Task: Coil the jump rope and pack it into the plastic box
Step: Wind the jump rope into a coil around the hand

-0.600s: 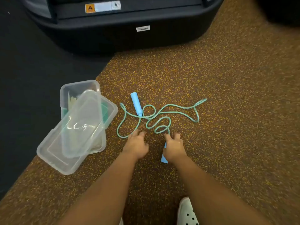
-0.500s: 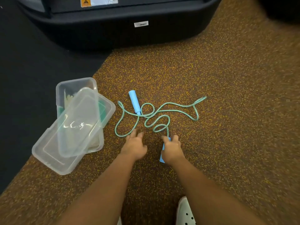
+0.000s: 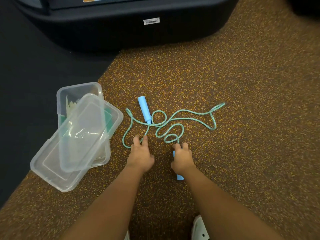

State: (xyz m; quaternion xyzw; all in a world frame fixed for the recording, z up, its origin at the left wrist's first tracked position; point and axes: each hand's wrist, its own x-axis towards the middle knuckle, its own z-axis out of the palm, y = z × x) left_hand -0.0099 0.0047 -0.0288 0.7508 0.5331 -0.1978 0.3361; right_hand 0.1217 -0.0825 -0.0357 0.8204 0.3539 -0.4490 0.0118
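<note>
The jump rope (image 3: 170, 124) is spread in loose, tangled loops on the speckled brown floor (image 3: 251, 153), just to the right of the plastic box (image 3: 78, 91). One blue handle (image 3: 144, 109) is seen lying free at the far side of the tangle, close to the box's right edge, with its cord end pointed toward the person. The second blue handle (image 3: 180, 177) is covered by the right hand (image 3: 182, 159), which is closed around it (only the handle's lower tip and a sliver at the fingers are left showing). The cord is seen running straight out from under that hand's fingertips into the nearest small loop.

The left hand (image 3: 140, 154) is held palm down between the box and the right hand, its fingers spread and released, with the fingertips laid on or just over the near bend of the rope's left loop; whether the cord is actually pinched cannot be told. Both forearms are stretched forward from the bottom of the view, roughly parallel.

The box is set half on the dark mat (image 3: 26, 84), and a clear lid (image 3: 81, 132) is laid askew across it. A white shoe (image 3: 200, 229) is glimpsed below the right forearm.
</note>
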